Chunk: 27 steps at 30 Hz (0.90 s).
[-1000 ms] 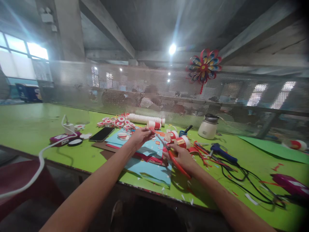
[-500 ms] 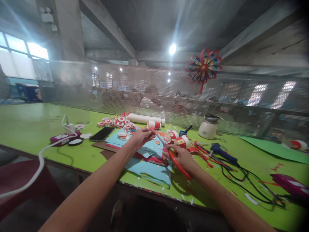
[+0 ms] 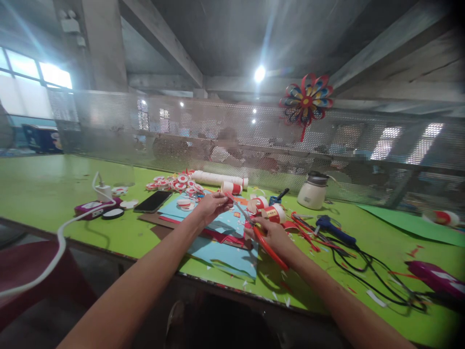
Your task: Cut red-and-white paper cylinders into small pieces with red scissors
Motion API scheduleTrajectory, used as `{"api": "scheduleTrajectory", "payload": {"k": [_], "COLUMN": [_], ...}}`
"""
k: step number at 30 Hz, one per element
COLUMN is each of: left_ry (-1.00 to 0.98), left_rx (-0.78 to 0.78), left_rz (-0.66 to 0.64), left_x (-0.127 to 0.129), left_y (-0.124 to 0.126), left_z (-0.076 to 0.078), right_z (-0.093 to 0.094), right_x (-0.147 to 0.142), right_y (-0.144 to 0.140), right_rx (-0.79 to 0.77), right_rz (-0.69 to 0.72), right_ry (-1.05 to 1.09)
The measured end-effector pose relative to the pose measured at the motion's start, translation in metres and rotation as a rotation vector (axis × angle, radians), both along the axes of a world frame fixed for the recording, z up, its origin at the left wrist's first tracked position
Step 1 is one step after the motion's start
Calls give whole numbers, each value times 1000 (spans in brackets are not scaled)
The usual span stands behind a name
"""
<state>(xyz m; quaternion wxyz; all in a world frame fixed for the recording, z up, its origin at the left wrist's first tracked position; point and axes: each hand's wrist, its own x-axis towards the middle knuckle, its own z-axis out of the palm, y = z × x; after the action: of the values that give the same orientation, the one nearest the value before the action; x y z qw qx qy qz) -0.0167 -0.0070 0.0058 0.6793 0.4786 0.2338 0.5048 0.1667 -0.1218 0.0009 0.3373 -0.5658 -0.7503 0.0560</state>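
Observation:
My left hand (image 3: pixel 213 207) pinches a small red piece (image 3: pixel 228 194), probably paper, over the blue sheets. My right hand (image 3: pixel 271 233) is closed on a pair of scissors with orange-red handles (image 3: pixel 269 249). Their blades (image 3: pixel 241 206) point up and left, with the tips close to the red piece; whether they touch it I cannot tell. Beneath both hands lie blue paper sheets (image 3: pixel 227 257), with red sheets and brown card in the stack. Red-and-white paper cups (image 3: pixel 273 213) lie on their sides just beyond my right hand.
Behind are red-and-white discs (image 3: pixel 178 183) and a long stack of white cups (image 3: pixel 214 178). A phone (image 3: pixel 152 201) and power strip (image 3: pixel 96 207) lie left. To the right are a jug (image 3: pixel 313 191), a blue glue gun (image 3: pixel 336 230) and black cables (image 3: pixel 374 271). A perforated screen (image 3: pixel 203 135) stands behind.
Almost nothing differs. Both hands keep their hold and position, and the view has shifted very slightly.

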Motion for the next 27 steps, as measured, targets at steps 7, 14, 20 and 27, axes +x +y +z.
{"api": "scheduleTrajectory", "payload": {"k": [7,14,20,27], "left_ry": [6,8,12,17], "left_rx": [-1,1,-2,-18], "left_rz": [-3,-11,-17,-33], "left_x": [0,-1,-1,-2], "left_y": [-1,-3,-4,-3], "left_z": [1,3,3,4], "right_z": [1,-3,-2,-2], "right_x": [-1,1,1,-1], "right_y": [-2,3,2,1], "right_rx": [27,32,31,49], "right_rz": [14,23,37,34], "right_ry": [-2,-8,-19,-31]}}
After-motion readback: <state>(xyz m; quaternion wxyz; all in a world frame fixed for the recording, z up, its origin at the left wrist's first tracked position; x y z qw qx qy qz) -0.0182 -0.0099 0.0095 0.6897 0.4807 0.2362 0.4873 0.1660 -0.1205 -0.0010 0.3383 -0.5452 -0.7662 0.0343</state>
